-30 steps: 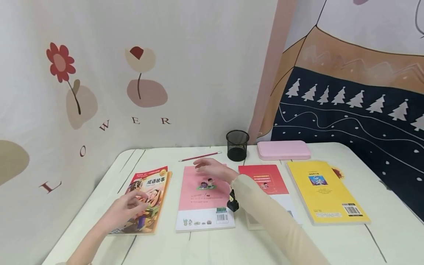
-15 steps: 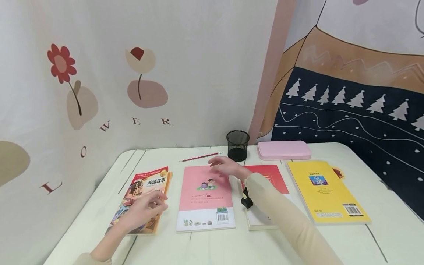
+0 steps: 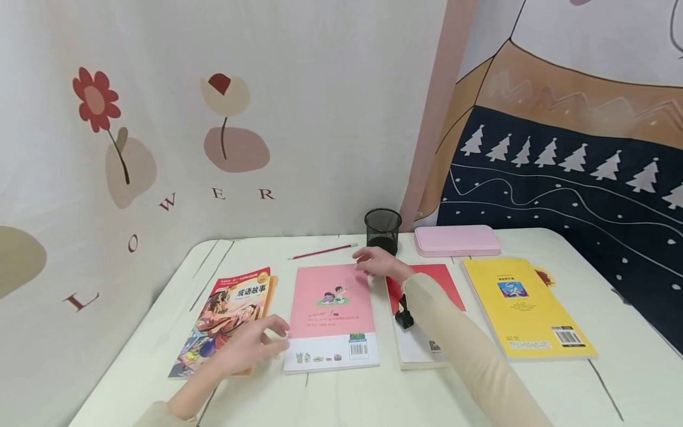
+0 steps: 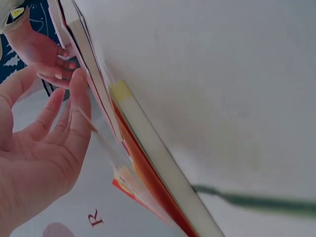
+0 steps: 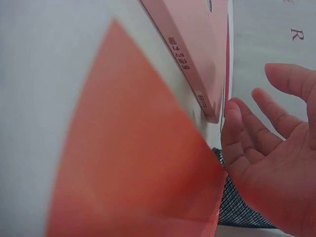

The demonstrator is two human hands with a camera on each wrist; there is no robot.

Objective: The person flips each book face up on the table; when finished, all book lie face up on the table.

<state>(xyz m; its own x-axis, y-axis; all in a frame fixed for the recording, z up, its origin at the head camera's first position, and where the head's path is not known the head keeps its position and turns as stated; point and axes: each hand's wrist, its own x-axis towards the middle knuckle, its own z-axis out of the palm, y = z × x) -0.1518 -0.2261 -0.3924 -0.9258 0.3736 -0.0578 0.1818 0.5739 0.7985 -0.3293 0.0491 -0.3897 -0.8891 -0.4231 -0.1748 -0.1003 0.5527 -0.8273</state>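
My left hand (image 3: 251, 347), fingers loosely bent and holding nothing, is over the right edge of the idiom-story book (image 3: 235, 305), its fingertips near the pink book's left edge. In the left wrist view the palm of the left hand (image 4: 49, 143) shows beside the stacked book edges (image 4: 153, 153). My right hand (image 3: 381, 263) hovers at the upper right corner of the pink book (image 3: 331, 296), between it and the red-and-white book (image 3: 421, 344). Nothing sits between the right fingers; the right wrist view shows that hand (image 5: 271, 143) with relaxed fingers next to the pink spine.
Behind the books lie a red pencil (image 3: 322, 252), a black mesh pen cup (image 3: 382, 228) and a pink pencil case (image 3: 457, 241). A yellow book (image 3: 525, 308) lies at the right, with part of another item peeking out beyond its upper right edge.
Both hands have moved right: the left from over the idiom-story book toward the pink book, the right from over the pink book to its upper right corner. The books have stayed put.
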